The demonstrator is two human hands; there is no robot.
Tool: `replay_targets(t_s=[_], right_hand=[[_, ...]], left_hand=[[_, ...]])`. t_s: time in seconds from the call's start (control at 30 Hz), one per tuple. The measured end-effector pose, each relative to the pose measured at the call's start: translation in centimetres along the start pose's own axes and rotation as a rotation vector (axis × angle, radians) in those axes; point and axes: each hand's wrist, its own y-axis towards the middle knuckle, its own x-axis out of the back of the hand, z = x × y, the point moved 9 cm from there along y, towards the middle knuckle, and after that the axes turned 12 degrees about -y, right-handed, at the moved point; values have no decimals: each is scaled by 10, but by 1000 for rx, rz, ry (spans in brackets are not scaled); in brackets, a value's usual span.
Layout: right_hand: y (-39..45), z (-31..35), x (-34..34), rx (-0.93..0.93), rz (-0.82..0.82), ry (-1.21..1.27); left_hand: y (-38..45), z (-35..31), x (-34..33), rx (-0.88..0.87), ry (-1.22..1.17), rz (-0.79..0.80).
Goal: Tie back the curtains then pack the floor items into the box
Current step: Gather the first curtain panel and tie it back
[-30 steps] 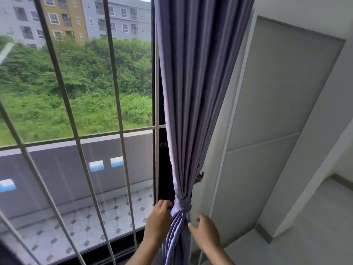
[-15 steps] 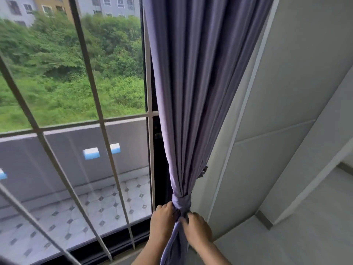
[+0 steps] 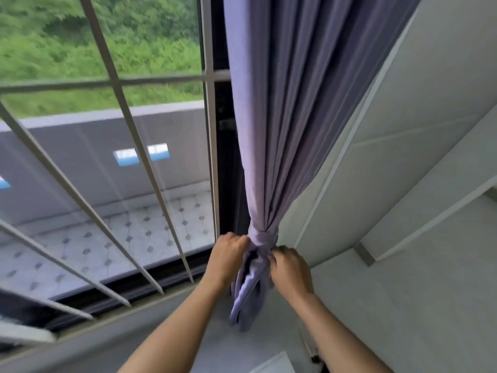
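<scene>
curtain (image 3: 290, 117) knot (image 3: 262, 238) | between both hands' fingers (image 3: 242, 239) | gripped each side

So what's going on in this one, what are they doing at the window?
A person stands at a barred window and works on a purple curtain. The curtain is gathered into a bunch and cinched by a knot low down. The left hand grips the fabric just left of the knot, and the right hand grips it just right and below, fingers curled into the cloth. The curtain's tail hangs loose between the forearms. No box or floor items can be made out clearly.
</scene>
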Motion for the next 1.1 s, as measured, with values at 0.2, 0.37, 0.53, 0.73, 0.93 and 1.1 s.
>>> replay_targets(t_s=[0.2,0.37,0.53,0.73,0.93,1.1], right_hand=[[-35,-18,-22,-156,-108,167],[-30,-22,-30,-333,56,330],[-21,-12,-67,-259,295,225],[-22,-25,-72,-248,277,49],[-18,-13,-67,-185,383,-113],[-56,-19,-68,-313,307,90]], left_hand=[[-35,-2,-30,212,-427,-51],[-36,10,-37,299,-479,2],[-34,18,-52,290,-274,138],[-28,19,-42,293,-107,130],[-35,13,-39,363,-103,149],[-36,17,-39,357,35,255]])
